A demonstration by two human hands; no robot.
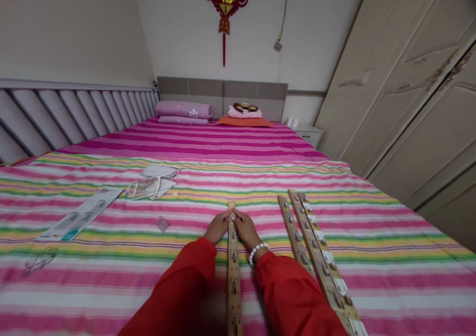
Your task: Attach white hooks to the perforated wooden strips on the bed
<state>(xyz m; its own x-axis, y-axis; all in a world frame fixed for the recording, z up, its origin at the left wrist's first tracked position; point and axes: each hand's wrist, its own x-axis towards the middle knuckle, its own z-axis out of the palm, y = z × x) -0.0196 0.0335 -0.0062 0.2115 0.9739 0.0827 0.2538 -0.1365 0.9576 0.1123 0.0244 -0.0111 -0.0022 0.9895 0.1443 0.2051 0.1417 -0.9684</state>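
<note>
A long, narrow wooden strip (233, 269) with holes and a row of small metal fittings lies lengthwise before me on the striped bed cover. My left hand (218, 227) closes in from the left at its far end, and my right hand (246, 228), with a white beaded bracelet (258, 252) at the wrist, from the right. Their fingertips meet over the strip, pinching around a small shiny metal fitting (232, 218). The fingers partly hide this fitting. Further right lie more wooden strips (311, 239) with metal fittings; the outermost also carries white curved pieces (328, 257).
On the left lie a long clear package (84, 214), white packets (154, 183), a crumpled plastic scrap (162, 223) and a thin looped object (40, 260). Folded bedding (184, 110) rests by the headboard (193, 88). A slatted rail (74, 115) borders the left, a wardrobe (401, 88) the right.
</note>
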